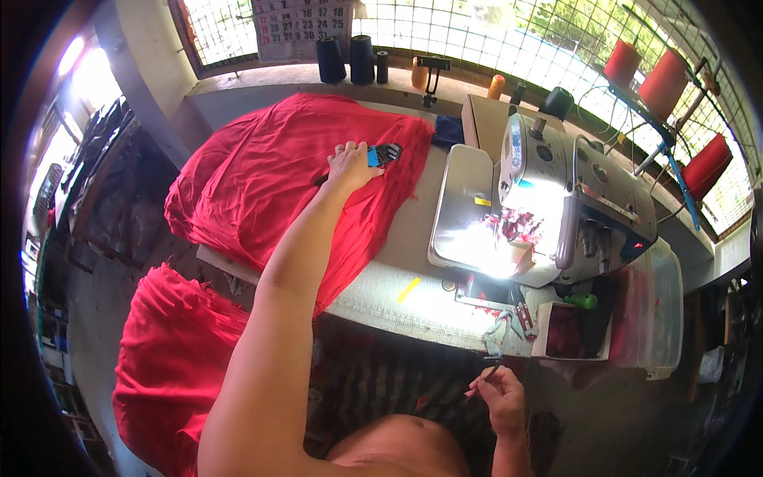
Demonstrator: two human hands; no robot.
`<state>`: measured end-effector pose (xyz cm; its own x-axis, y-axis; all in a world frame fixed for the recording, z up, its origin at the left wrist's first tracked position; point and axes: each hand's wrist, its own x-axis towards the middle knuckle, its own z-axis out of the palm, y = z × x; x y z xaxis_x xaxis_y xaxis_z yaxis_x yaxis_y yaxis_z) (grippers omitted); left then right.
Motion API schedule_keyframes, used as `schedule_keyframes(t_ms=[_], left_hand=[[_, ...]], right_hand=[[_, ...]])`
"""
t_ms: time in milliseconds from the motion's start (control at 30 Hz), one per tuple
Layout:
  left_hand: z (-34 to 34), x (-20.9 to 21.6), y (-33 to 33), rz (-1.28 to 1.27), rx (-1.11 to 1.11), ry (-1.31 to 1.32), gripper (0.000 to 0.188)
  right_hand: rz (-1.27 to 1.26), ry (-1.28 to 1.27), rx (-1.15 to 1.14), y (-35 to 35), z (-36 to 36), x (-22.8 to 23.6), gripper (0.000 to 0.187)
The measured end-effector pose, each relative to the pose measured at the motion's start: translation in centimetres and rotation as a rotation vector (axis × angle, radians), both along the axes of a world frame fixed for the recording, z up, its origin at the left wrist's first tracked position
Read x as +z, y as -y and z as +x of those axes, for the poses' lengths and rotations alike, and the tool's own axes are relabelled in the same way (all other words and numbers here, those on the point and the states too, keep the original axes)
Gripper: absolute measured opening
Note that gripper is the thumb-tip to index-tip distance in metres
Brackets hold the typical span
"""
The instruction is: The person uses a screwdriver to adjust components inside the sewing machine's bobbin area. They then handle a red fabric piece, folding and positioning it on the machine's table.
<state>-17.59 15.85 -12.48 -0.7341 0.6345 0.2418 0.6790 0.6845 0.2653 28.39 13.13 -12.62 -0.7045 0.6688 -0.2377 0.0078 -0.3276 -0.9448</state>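
Observation:
My left hand [350, 168] rests on a large heap of red cloth [262, 175] spread over the sewing table. Its fingers are curled around a tool with a blue band and a dark, grey-streaked end [385, 155]; its exact kind is unclear. Low at the right, my right hand [502, 397] is raised in front of the table edge, pinching a thin dark stick-like thing [491, 372]. Another bundle of red cloth [175, 350] hangs at the lower left, beside my left arm.
A lit sewing machine [548, 191] stands on the right of the table [397, 278]. Before it are a small open box [540, 338] and a clear plastic bin [664, 310]. Red thread cones [664, 83] sit on a rack; dark cones [362, 60] line the sill.

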Motion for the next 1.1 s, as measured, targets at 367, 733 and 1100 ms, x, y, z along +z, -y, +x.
schedule_keyframes(t_ms=[367, 733, 1100], left_hand=[[6.2, 6.1, 5.2, 0.493, -0.254, 0.472, 0.049], [23.6, 5.0, 8.4, 0.716, -0.533, 1.274, 0.061], [28.4, 3.2, 7.6, 0.57, -0.582, 1.219, 0.059]], right_hand=[[0.403, -0.316, -0.178, -3.4, -3.4, 7.7, 0.015], [0.621, -0.412, -0.091, -6.0, -9.6, 11.6, 0.013], [0.585, -0.244, -0.097, -7.0, -5.0, 10.9, 0.015]])
